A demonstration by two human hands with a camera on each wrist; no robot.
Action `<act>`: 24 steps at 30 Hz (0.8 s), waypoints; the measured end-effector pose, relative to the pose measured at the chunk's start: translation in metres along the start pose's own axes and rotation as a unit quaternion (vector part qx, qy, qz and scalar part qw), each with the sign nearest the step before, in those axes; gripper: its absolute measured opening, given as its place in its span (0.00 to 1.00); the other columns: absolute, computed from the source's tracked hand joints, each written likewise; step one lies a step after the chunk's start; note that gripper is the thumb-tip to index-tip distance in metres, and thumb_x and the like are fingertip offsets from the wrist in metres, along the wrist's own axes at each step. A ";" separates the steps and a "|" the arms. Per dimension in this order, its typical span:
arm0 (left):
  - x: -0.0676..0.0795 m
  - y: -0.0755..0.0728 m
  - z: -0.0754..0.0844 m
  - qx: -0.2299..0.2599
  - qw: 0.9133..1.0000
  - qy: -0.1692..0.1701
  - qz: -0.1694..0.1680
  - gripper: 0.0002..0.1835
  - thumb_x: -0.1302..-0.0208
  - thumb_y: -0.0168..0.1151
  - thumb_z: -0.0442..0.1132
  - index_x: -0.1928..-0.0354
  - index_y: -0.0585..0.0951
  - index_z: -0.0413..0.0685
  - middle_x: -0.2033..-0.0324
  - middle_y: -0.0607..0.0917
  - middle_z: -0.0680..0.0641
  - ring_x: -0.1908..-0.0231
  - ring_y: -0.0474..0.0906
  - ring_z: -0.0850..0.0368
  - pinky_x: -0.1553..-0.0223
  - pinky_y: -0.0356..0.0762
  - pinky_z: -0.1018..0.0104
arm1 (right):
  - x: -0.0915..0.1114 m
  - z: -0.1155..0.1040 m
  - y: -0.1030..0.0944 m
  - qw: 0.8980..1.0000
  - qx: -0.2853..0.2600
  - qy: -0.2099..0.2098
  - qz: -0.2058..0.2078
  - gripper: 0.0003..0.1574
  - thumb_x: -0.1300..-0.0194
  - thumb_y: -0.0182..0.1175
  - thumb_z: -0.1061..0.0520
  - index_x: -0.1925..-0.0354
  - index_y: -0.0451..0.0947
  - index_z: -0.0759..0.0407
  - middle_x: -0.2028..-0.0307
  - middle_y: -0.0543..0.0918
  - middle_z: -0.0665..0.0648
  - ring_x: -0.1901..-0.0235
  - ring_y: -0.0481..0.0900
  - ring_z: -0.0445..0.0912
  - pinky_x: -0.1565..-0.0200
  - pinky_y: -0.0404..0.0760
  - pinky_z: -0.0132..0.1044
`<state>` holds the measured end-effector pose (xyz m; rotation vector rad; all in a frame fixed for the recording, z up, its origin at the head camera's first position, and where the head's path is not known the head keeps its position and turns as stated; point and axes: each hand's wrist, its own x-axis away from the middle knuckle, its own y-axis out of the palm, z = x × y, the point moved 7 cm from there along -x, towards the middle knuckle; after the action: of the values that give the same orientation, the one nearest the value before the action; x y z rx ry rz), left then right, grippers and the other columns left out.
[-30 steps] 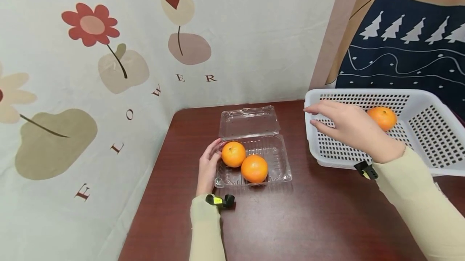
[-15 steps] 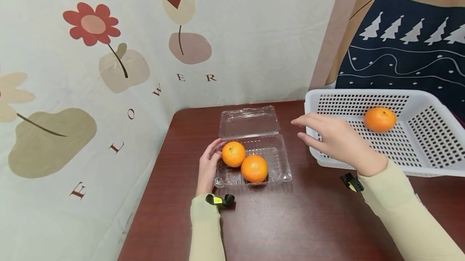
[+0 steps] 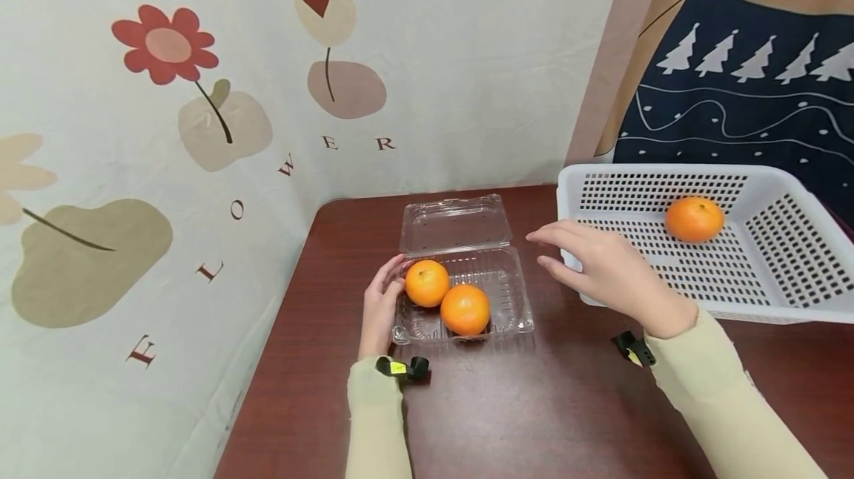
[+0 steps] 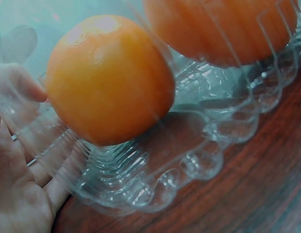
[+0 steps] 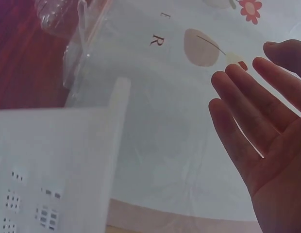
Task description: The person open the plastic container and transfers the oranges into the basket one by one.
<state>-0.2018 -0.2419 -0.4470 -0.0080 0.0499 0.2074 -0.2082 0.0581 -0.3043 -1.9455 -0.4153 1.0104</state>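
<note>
Three bright orange mandarins, round and glossy with finely dimpled skin, are in two holders on a dark red-brown table [image 3: 480, 412]. Two of them are in an open, clear plastic container [image 3: 508, 293] with ribbed walls, near the table's back edge. The rear mandarin [image 3: 427, 283], marked by a small stem spot, sits toward the container's back left corner. The front mandarin [image 3: 465, 309] sits close beside it, toward the front edge. The container's lid [image 3: 457, 227] lies folded back from the rear edge. At the table's right side stands a white perforated basket [image 3: 747, 310], with the third mandarin [image 3: 694, 219] near its back edge.

The left hand [image 3: 382, 307] touches the container's left edge; one cannot tell whether its fingers and thumb pinch the plastic. The right hand [image 3: 610, 271] hovers above the basket's left front corner, its fingers and thumb apart and holding nothing.

Compared with one second ago, the right hand is farther left and slightly nearer the table's front edge, its fingertips now past the basket's left edge. It no longer covers part of the third mandarin. The left hand, the container and all three mandarins keep their places.
</note>
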 end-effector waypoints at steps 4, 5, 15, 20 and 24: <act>0.000 0.000 -0.002 0.000 1.000 -0.002 -0.001 0.21 0.36 0.45 0.31 0.41 0.69 0.48 0.47 0.75 0.47 0.46 0.69 0.59 0.43 0.62 0.64 | 0.001 -0.002 0.006 1.000 -0.015 0.004 -0.009 0.25 0.46 0.62 0.52 0.48 0.73 0.49 0.53 0.77 0.46 0.53 0.73 0.40 0.53 0.74 0.38; 0.000 0.000 -0.003 0.000 1.000 -0.004 -0.001 0.21 0.36 0.45 0.31 0.41 0.69 0.49 0.47 0.75 0.48 0.46 0.69 0.59 0.43 0.62 0.64 | 0.001 -0.003 0.007 1.000 -0.017 0.003 -0.010 0.25 0.46 0.61 0.52 0.48 0.73 0.49 0.54 0.77 0.46 0.53 0.73 0.40 0.54 0.74 0.38; -0.009 -0.007 -0.026 0.003 1.000 0.009 0.006 0.20 0.35 0.47 0.35 0.43 0.71 0.58 0.48 0.76 0.52 0.46 0.69 0.60 0.43 0.62 0.65 | 0.000 -0.012 0.020 0.999 -0.042 -0.020 0.000 0.23 0.46 0.61 0.54 0.49 0.73 0.48 0.55 0.77 0.45 0.57 0.74 0.38 0.56 0.75 0.35; -0.008 -0.006 -0.022 0.010 1.000 -0.001 0.002 0.20 0.35 0.46 0.34 0.42 0.71 0.56 0.48 0.76 0.52 0.46 0.69 0.60 0.43 0.62 0.65 | -0.003 -0.017 0.026 0.998 -0.050 -0.026 -0.003 0.22 0.45 0.60 0.54 0.50 0.74 0.51 0.55 0.76 0.44 0.56 0.74 0.38 0.55 0.75 0.35; -0.005 -0.004 -0.012 0.007 1.000 0.000 0.001 0.21 0.36 0.46 0.32 0.41 0.70 0.50 0.47 0.75 0.49 0.46 0.69 0.59 0.43 0.63 0.64 | -0.004 -0.020 0.029 0.998 -0.059 -0.024 0.000 0.21 0.44 0.59 0.54 0.50 0.74 0.52 0.55 0.77 0.45 0.57 0.74 0.37 0.55 0.75 0.35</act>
<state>-0.2063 -0.2465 -0.4591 0.0058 0.0523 0.2094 -0.1983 0.0282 -0.3209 -2.0288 -0.5126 1.0547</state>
